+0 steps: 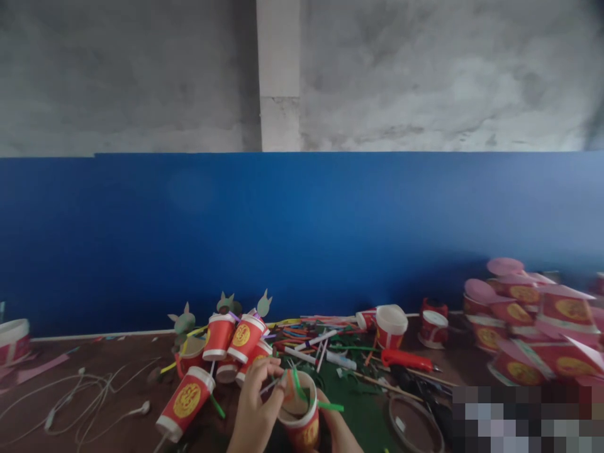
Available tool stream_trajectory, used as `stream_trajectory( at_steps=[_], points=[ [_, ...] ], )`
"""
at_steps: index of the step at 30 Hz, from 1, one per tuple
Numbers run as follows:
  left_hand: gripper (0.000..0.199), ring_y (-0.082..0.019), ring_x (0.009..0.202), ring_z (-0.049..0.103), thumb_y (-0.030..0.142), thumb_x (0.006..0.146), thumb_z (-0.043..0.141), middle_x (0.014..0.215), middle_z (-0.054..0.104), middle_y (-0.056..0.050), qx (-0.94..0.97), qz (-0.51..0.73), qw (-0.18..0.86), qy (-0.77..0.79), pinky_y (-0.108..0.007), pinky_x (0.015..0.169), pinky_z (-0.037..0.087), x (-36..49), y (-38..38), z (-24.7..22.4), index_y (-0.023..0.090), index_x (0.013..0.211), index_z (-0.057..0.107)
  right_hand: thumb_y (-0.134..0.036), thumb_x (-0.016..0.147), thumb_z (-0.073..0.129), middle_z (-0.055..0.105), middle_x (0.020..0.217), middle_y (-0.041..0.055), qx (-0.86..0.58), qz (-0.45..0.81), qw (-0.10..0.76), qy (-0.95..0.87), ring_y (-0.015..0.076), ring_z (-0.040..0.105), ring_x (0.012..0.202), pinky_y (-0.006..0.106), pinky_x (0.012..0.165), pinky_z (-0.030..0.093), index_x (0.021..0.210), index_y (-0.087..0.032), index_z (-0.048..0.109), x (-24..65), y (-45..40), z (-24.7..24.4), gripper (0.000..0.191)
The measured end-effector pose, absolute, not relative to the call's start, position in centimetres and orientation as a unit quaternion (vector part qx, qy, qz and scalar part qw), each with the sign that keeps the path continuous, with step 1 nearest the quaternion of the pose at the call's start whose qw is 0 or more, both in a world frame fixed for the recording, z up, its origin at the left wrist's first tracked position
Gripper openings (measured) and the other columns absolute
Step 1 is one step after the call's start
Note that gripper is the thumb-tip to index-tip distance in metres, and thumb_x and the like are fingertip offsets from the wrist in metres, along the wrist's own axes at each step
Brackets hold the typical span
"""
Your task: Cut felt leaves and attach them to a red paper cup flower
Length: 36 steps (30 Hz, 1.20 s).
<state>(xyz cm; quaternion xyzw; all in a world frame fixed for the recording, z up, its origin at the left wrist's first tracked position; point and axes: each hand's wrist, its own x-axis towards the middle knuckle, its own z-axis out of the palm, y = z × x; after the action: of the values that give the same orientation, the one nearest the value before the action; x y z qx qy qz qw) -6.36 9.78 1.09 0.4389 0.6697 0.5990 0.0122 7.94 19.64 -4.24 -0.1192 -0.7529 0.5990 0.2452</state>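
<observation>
A red paper cup [309, 435] with a white rim and a gold emblem stands upright at the bottom centre. My right hand [337, 431] is wrapped round its right side, fingers partly hidden behind it. A green strip [331, 407] sticks out through the cup's right side, and another green piece [298, 385] rises from its mouth. At the cup's left rim, my left hand [258, 402] is closed, thumb and fingers pinched together. What lies between those fingertips is too small to make out.
Red cups with grey-green eared cutouts [184, 321] are grouped at left, near white earphones [144, 408]. Colored straws and strips [323, 343], a red utility knife [406, 360] and a tape roll [418, 421] lie behind and right. Pink-trimmed cups [523, 371] are piled far right against the blue panel [302, 233].
</observation>
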Motion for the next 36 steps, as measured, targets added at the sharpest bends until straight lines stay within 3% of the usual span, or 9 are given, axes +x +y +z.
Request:
stream_trajectory(
  at_steps=[3, 8, 12, 17, 20, 24, 29, 31, 36],
  points=[
    [0.015, -0.026, 0.093, 0.059, 0.031, 0.071, 0.060, 0.094, 0.065, -0.009, 0.416, 0.621, 0.035, 0.664, -0.039, 0.085, 0.045, -5.9, 9.6, 2.1, 0.016, 0.069, 0.064, -0.038, 0.065, 0.067, 0.053, 0.123, 0.0147, -0.139, 0.550, 0.262, -0.781, 0.0308, 0.044, 0.119, 0.043, 0.102, 0.031, 0.127, -0.017, 0.045, 8.4, 19.0, -2.4, 0.069],
    [0.027, -0.019, 0.074, 0.059, 0.042, 0.076, 0.057, 0.076, 0.063, -0.003, 0.254, 0.734, 0.013, 0.629, -0.028, 0.066, 0.048, -6.0, 8.8, 3.3, 0.016, 0.083, 0.060, -0.040, 0.071, 0.062, 0.055, 0.119, 0.0155, -0.196, 0.544, 0.271, -0.770, 0.0306, 0.046, 0.115, 0.042, 0.098, 0.036, 0.120, -0.013, 0.048, 8.7, 19.0, -2.0, 0.058],
    [0.030, -0.021, 0.078, 0.059, 0.042, 0.077, 0.055, 0.085, 0.063, -0.005, 0.217, 0.746, -0.042, 0.628, -0.029, 0.068, 0.048, -7.3, 8.6, 3.1, 0.016, 0.089, 0.060, -0.045, 0.075, 0.057, 0.058, 0.113, 0.0134, -0.171, 0.560, 0.307, -0.750, 0.0264, 0.054, 0.102, 0.037, 0.089, 0.043, 0.119, -0.014, 0.045, 8.6, 19.9, -2.6, 0.055],
    [0.037, -0.027, 0.109, 0.049, 0.037, 0.077, 0.056, 0.118, 0.054, -0.011, 0.301, 0.666, -0.125, 0.671, -0.040, 0.091, 0.040, -7.2, 8.8, 2.9, 0.018, 0.109, 0.058, -0.044, 0.071, 0.058, 0.059, 0.112, 0.0130, -0.153, 0.510, 0.318, -0.784, 0.0282, 0.055, 0.101, 0.035, 0.085, 0.045, 0.119, -0.014, 0.047, 8.9, 19.8, -2.1, 0.057],
    [0.033, -0.024, 0.106, 0.053, 0.035, 0.083, 0.050, 0.114, 0.059, -0.009, 0.410, 0.642, -0.009, 0.648, -0.036, 0.089, 0.043, -5.7, 8.7, 3.5, 0.019, 0.110, 0.059, -0.035, 0.072, 0.056, 0.058, 0.114, 0.0132, -0.118, 0.427, 0.296, -0.846, 0.0285, 0.053, 0.104, 0.037, 0.089, 0.043, 0.120, -0.015, 0.048, 9.4, 18.9, -1.0, 0.053],
    [0.031, -0.022, 0.080, 0.063, 0.040, 0.082, 0.049, 0.083, 0.069, -0.007, 0.434, 0.630, 0.123, 0.633, -0.032, 0.074, 0.049, -4.3, 8.8, 4.2, 0.015, 0.083, 0.068, -0.030, 0.075, 0.052, 0.053, 0.122, 0.0125, -0.042, 0.340, 0.279, -0.897, 0.0256, 0.049, 0.111, 0.036, 0.095, 0.038, 0.128, -0.015, 0.042, 9.9, 18.5, -0.1, 0.055],
    [0.034, -0.024, 0.080, 0.064, 0.045, 0.075, 0.057, 0.075, 0.071, -0.006, 0.358, 0.663, 0.186, 0.630, -0.033, 0.077, 0.048, -4.6, 9.1, 4.1, 0.014, 0.081, 0.070, -0.015, 0.081, 0.034, 0.062, 0.105, 0.0103, -0.171, 0.215, 0.307, -0.911, 0.0214, 0.054, 0.102, 0.033, 0.090, 0.039, 0.104, -0.017, 0.059, 10.0, 20.8, 0.6, 0.035],
    [0.037, -0.025, 0.081, 0.065, 0.047, 0.073, 0.059, 0.074, 0.072, -0.006, 0.342, 0.669, 0.217, 0.623, -0.034, 0.077, 0.049, -4.9, 9.2, 4.1, 0.014, 0.086, 0.071, -0.014, 0.076, 0.041, 0.064, 0.094, 0.0100, -0.282, 0.152, 0.259, -0.911, 0.0213, 0.056, 0.094, 0.032, 0.086, 0.040, 0.096, -0.015, 0.062, 10.1, 22.2, 1.5, 0.029],
    [0.041, -0.022, 0.070, 0.065, 0.049, 0.068, 0.062, 0.070, 0.071, -0.006, 0.332, 0.659, 0.298, 0.606, -0.030, 0.065, 0.049, -5.0, 9.4, 4.3, 0.013, 0.085, 0.071, -0.018, 0.070, 0.055, 0.063, 0.099, 0.0184, -0.462, -0.002, 0.058, -0.885, 0.0317, 0.056, 0.096, 0.038, 0.076, 0.041, 0.094, -0.010, 0.064, 12.2, 24.9, 3.5, 0.027]
  ],
)
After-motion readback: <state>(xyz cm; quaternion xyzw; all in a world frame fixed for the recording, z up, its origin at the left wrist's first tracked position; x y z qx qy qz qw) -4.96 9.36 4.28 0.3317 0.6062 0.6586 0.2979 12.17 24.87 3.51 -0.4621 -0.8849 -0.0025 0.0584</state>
